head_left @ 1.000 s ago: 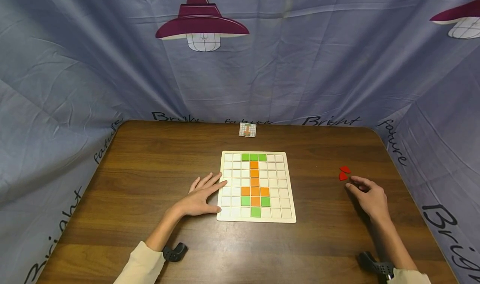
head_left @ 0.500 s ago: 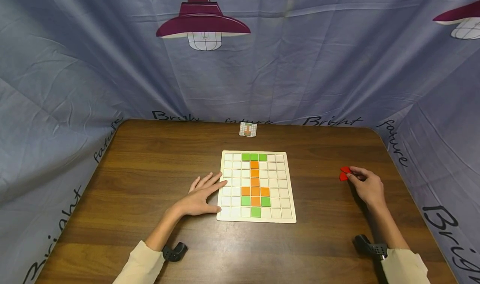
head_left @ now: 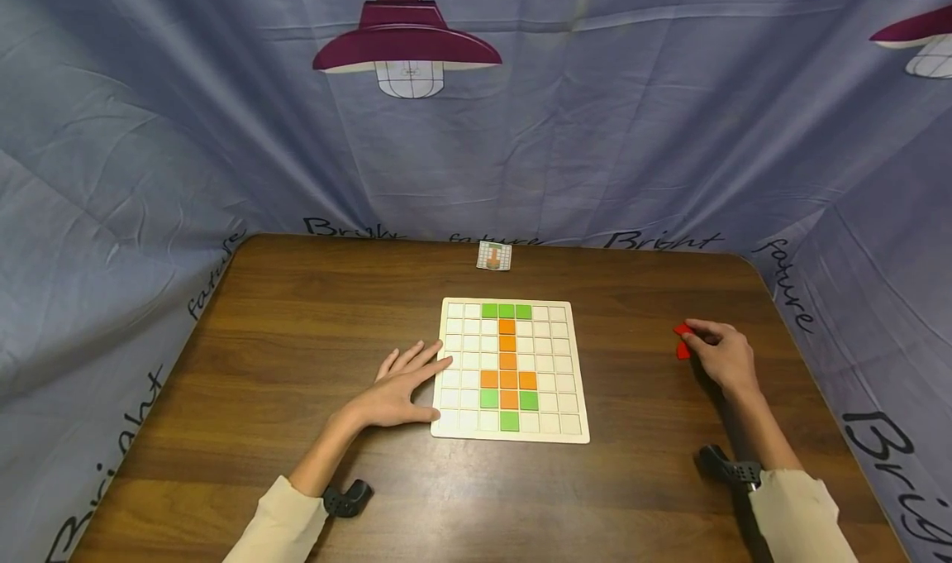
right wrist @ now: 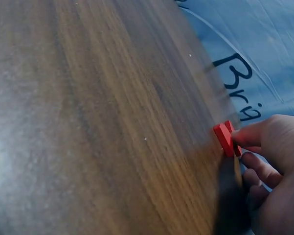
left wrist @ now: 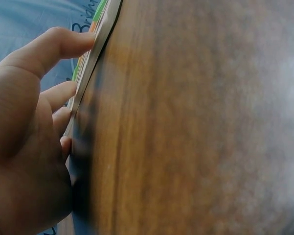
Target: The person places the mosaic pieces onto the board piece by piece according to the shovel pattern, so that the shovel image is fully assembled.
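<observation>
On the table lies a square cream grid board [head_left: 561,356] with orange squares [head_left: 507,343] and green squares [head_left: 509,421] set in its cells. My left hand [head_left: 390,398] lies spread at the board's left edge, thumb and fingertips touching the rim; the left wrist view shows the thumb on the board's edge [left wrist: 103,30]. To the right, my right hand [head_left: 727,358] pinches the farther of two small flat red wedge-shaped pieces [head_left: 681,329] between thumb and forefinger. The nearer red piece [head_left: 683,350] lies close beside it, under the thumb.
A small printed card [head_left: 494,256] with a similar grid pattern lies at the table's far edge. Around the brown wooden table [head_left: 327,298] hangs a blue-grey curtain [head_left: 521,133] with printed lamps and lettering. Both wrists wear black camera bands.
My right hand has moved away from me and slightly left, and its thumb and forefinger have come onto the farther red piece. The left hand stays on the board's edge.
</observation>
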`<state>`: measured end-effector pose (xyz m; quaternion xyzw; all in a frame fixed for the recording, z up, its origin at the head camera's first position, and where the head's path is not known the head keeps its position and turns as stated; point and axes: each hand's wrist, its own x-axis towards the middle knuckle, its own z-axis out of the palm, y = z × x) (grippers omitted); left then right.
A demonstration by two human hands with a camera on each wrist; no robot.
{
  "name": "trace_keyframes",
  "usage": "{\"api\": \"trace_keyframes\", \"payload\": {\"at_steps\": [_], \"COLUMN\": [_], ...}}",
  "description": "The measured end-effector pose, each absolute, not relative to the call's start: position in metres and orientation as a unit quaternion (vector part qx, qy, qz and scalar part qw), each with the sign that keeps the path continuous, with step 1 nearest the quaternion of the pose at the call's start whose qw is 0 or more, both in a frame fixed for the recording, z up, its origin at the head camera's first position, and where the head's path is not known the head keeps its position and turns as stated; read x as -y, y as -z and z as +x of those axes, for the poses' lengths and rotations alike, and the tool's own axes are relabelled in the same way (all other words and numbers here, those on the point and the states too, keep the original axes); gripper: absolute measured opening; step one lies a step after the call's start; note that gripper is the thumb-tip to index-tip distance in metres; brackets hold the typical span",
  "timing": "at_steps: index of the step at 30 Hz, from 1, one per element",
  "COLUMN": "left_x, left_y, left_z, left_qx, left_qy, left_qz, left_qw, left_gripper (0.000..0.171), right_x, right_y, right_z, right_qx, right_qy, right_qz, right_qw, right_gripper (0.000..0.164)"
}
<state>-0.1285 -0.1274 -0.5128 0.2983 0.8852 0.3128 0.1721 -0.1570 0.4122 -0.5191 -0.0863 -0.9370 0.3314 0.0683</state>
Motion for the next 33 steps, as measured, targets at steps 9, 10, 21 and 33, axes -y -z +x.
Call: {"api": "trace_keyframes", "payload": {"at_steps": [9, 10, 21, 33], "left_x": [0.127, 0.127, 0.128, 0.128], "left_y": [0.512, 0.512, 0.512, 0.511], "left_z": [-0.128, -0.128, -0.129, -0.129], "left_qx": [-0.886, -0.886, -0.885, -0.885], "left_qy": [-0.309, -0.309, -0.309, -0.309], "left_qz": [0.299, 0.299, 0.302, 0.305], "left_qw": [0.173, 0.174, 0.173, 0.17], "left_gripper": [0.082, 0.082, 0.083, 0.083], "right_x": [-0.409, -0.408, -0.401, -0.371], "right_y": [0.518, 0.518, 0.519, 0.508], "right_z": [-0.164, -0.165, -0.171, -0.165], "right_qx": [0.936, 0.938, 0.952, 0.938], "right_qy": [-0.337, -0.333, -0.294, -0.324], "right_qz": [-0.077, -0.073, -0.031, 0.052], "right_qw": [0.062, 0.063, 0.085, 0.114], "right_gripper": [0.044, 0.044, 0.038, 0.035]}}
